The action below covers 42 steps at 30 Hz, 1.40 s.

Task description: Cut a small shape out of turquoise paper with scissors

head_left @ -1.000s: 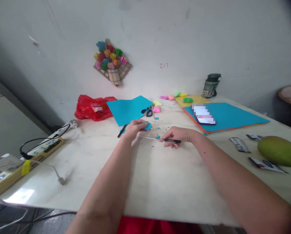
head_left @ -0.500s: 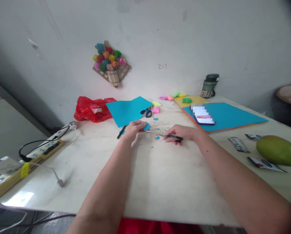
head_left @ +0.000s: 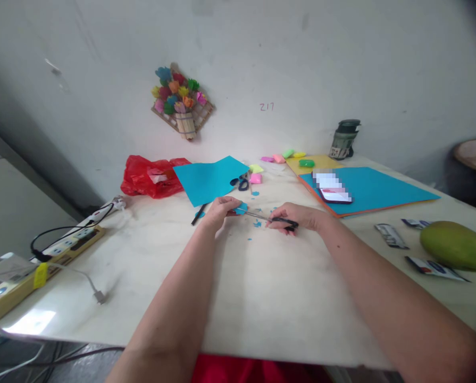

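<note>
My left hand [head_left: 223, 209] pinches a small piece of blue paper [head_left: 242, 208] above the table. Fingers wrapped round black handles, my right hand [head_left: 289, 217] holds a pair of scissors [head_left: 259, 215], whose blades point left and meet the paper's edge. Tiny blue paper scraps [head_left: 257, 224] lie on the table under the blades. Beyond my left hand is a large blue paper sheet [head_left: 206, 178] with a cut-away edge. A second pair of scissors [head_left: 243, 184] with dark handles rests by that sheet. A black pen-like stick [head_left: 198, 214] lies left of my left hand.
A phone [head_left: 332, 187] lies on stacked coloured sheets [head_left: 385, 189] at the right, near small sachets [head_left: 391, 235] and a green mango [head_left: 456, 246]. A red plastic bag [head_left: 150, 178] and a power strip [head_left: 68, 247] are at the left. A bottle [head_left: 343, 139] stands by the wall.
The small blue paper has turned slightly in my left hand, and the scissor blades now sit against it at a slightly different place. Both hands have barely moved.
</note>
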{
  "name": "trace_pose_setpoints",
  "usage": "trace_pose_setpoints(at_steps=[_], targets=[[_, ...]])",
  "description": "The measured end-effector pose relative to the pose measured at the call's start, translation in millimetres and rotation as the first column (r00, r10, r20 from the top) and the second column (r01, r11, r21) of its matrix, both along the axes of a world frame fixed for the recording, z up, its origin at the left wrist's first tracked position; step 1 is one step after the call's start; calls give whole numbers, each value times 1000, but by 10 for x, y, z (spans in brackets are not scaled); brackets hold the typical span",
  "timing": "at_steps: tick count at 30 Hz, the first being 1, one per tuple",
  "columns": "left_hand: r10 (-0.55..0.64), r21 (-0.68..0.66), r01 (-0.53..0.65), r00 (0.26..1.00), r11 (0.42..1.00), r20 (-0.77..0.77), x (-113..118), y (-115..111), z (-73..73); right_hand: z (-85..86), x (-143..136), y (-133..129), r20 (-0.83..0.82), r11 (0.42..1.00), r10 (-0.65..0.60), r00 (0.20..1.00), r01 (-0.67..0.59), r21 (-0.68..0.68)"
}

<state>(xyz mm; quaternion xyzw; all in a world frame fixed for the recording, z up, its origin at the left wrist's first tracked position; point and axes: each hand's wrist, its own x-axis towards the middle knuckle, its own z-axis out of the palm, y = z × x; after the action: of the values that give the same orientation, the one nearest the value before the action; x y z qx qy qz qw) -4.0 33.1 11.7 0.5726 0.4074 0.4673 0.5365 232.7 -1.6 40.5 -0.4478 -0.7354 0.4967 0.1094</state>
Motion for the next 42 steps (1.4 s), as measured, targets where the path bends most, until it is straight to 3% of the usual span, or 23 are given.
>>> trace_pose_setpoints(at_steps=[15,42], targets=[[-17,17,18,998,1000,-60,25,-27,21,21,-25,-18,-55,1000,10,998,-9,15],[-77,-9,77,996,997,-34,36,-19,9,-24,-62,-15,-42,997,3,999,0,78]])
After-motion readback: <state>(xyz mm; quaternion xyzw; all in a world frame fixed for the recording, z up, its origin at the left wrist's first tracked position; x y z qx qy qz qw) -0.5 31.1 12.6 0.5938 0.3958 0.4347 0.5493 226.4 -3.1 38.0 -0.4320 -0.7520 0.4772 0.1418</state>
